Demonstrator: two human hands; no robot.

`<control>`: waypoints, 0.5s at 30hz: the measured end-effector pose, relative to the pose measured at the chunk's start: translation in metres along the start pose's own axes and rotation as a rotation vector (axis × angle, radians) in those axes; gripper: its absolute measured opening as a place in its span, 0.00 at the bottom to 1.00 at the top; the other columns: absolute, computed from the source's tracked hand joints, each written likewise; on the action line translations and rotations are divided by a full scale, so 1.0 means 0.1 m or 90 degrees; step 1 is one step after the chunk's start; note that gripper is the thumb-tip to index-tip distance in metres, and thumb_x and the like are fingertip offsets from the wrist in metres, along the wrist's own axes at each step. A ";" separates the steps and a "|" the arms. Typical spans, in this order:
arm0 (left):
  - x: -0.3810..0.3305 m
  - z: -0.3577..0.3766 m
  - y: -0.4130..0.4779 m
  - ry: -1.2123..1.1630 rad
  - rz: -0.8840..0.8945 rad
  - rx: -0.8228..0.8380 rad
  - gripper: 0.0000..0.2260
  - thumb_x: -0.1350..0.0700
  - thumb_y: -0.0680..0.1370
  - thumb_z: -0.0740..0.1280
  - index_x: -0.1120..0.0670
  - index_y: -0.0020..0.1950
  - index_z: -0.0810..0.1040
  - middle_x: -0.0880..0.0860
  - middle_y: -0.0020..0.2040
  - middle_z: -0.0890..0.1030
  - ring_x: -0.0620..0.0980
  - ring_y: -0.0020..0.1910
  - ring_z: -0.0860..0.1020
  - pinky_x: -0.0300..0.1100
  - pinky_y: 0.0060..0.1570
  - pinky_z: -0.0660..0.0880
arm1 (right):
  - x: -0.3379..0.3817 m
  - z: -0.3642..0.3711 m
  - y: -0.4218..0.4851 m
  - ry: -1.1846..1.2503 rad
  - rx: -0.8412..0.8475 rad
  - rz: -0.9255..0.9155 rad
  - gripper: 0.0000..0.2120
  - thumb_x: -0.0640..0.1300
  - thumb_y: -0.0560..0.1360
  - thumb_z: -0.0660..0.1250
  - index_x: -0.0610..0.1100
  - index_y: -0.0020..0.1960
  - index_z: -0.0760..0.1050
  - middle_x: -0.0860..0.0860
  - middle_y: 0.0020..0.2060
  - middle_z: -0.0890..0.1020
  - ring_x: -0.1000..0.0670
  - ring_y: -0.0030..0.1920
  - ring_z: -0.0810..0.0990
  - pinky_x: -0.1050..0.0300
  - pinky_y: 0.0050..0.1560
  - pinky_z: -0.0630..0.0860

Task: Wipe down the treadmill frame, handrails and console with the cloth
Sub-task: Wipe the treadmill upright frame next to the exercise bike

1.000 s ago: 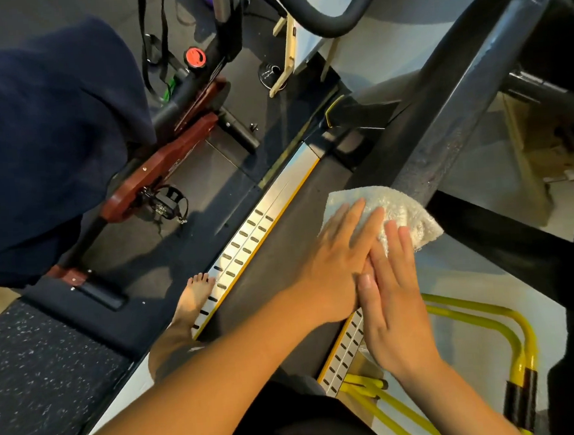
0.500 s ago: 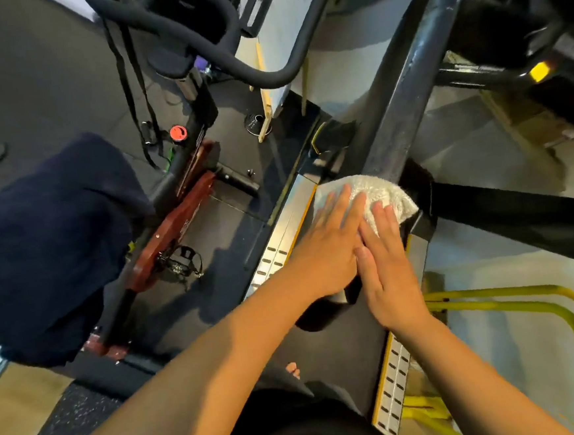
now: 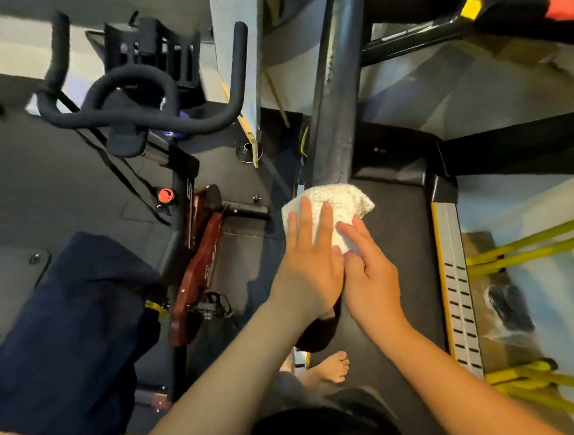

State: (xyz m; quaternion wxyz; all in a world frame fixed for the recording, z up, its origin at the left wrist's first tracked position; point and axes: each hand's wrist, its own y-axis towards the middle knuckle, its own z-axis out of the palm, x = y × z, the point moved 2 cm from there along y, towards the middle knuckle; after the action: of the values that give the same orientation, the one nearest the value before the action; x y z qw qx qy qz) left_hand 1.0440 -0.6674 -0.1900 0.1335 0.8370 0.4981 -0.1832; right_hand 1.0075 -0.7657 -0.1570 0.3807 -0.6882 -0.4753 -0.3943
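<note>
Head cam – both hands, L (image 3: 308, 270) & R (image 3: 369, 272), flat-fingered, pressing nubby white cloth (image 3: 337, 201) at dark upright's (image 3: 337, 110) base.

I see a white cloth (image 3: 336, 206) with a bumpy pattern. The post (image 3: 338, 103) above it is dark grey and shiny. The belt (image 3: 402, 259) is black. The side rail (image 3: 454, 272) is silver with a yellow edge and rows of small black slots. The bars (image 3: 535, 246) beside it are yellow. The bike (image 3: 199, 251) has a dark red frame, black handlebars (image 3: 140, 115) and a red-orange knob (image 3: 165, 195). A dark blue cloth (image 3: 68, 341) covers its seat. Up top I see a yellow button (image 3: 471, 8) and a red button (image 3: 564, 8). The floor mat (image 3: 19, 190) is dark grey.
</note>
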 end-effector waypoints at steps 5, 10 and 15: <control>-0.09 -0.17 -0.44 -0.087 -0.053 0.062 0.26 0.50 0.83 0.48 0.49 0.80 0.46 0.53 0.81 0.42 0.56 0.79 0.37 0.57 0.77 0.48 | -0.14 -0.02 -0.37 0.024 -0.012 0.029 0.20 0.40 0.79 0.60 0.57 0.66 0.70 0.67 0.65 0.71 0.63 0.65 0.71 0.76 0.60 0.65; -0.08 -0.27 -0.20 0.027 -0.019 0.099 0.27 0.47 0.82 0.47 0.48 0.81 0.48 0.48 0.80 0.40 0.52 0.78 0.33 0.47 0.73 0.33 | -0.18 -0.01 -0.33 0.083 0.011 0.124 0.17 0.47 0.82 0.58 0.60 0.68 0.67 0.59 0.58 0.79 0.56 0.56 0.78 0.75 0.51 0.69; -0.11 -0.22 0.33 0.004 0.023 0.136 0.27 0.51 0.80 0.51 0.51 0.80 0.56 0.51 0.80 0.40 0.51 0.76 0.31 0.52 0.72 0.33 | -0.21 -0.05 0.25 0.112 -0.007 0.138 0.22 0.41 0.82 0.54 0.55 0.74 0.64 0.52 0.65 0.77 0.53 0.60 0.76 0.70 0.53 0.67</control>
State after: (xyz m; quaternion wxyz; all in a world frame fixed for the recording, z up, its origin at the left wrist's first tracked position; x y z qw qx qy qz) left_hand 1.0727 -0.6825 -0.1639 0.0454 0.8557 0.4612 -0.2301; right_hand 1.0253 -0.7837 -0.1774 0.4572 -0.7006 -0.3606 -0.4123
